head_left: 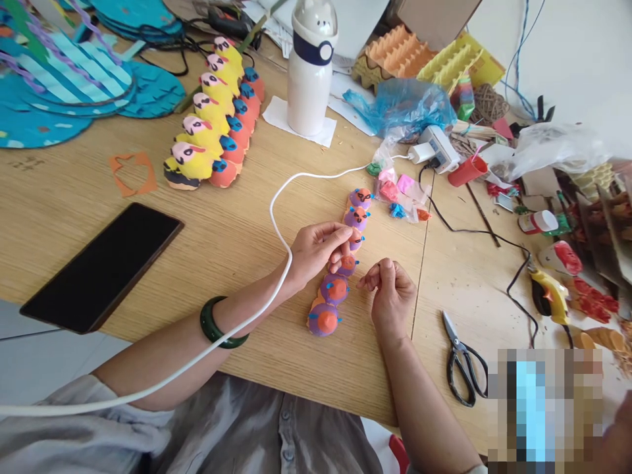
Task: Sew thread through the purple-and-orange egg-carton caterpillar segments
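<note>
Pinching over the row of purple figures [349, 265], the left hand [323, 253] had thumb and forefinger tips together near the third face; couldn't tell whether they touched it or gripped a scrap. The right hand [391, 289] sat curled just beside the row, thumb against forefinger; contents too small to make out. Row lay on the table [237, 250] between the hands, running away from the wearer. Far faces had black marks; nearest two showed plain orange blobs.

Main risk: smudging or denting. Figures looked like soft clay, and the left fingers were crowded in among them, so a heavy press or a dragged knuckle could have flattened a face or popped off a blue ear. Row seemed light, with neither hand clearly bracing it, so a push might have skidded it.

Second risk: white cable [279, 230] crossed over the left forearm; a lifted arm could have tugged the charger [421, 153] or swept the clay packets [390, 191]. Scissors [461, 362] lay blades apart near the right forearm; a careless sweep could have nicked skin.
</note>
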`<state>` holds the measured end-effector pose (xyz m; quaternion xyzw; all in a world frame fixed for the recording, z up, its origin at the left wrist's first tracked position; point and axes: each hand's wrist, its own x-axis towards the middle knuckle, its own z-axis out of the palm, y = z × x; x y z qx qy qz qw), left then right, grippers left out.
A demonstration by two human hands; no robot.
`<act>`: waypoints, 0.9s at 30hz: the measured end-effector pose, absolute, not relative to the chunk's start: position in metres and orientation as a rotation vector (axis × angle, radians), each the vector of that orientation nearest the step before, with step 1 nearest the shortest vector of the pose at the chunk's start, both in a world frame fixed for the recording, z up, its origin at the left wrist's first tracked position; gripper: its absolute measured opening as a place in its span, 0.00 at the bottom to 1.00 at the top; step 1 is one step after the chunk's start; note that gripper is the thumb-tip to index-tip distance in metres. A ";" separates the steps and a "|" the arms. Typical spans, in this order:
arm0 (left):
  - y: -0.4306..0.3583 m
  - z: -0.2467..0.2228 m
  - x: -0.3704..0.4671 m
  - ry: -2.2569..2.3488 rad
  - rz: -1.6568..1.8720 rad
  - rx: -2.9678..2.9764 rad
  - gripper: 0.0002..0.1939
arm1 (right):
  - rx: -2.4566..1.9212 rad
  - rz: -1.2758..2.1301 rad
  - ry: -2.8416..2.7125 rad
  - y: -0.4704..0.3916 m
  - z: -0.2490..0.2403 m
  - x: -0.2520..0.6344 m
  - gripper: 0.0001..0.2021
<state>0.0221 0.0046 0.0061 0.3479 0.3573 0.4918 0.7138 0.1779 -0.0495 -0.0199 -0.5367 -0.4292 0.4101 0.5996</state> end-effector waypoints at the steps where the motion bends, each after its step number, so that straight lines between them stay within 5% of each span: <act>1: 0.005 0.006 0.022 0.799 1.092 0.769 0.17 | -1.240 0.954 -0.975 -0.049 -0.020 0.178 0.17; 9: 0.003 0.007 0.022 0.838 1.036 0.796 0.21 | -1.212 1.046 -0.840 -0.045 -0.017 0.178 0.13; 18: 0.003 0.010 0.022 0.800 1.067 0.756 0.05 | -1.253 1.047 -0.899 -0.044 -0.017 0.178 0.12; 27: -0.004 0.009 0.021 0.953 0.896 1.123 0.13 | -1.284 0.979 -1.011 -0.049 -0.016 0.179 0.10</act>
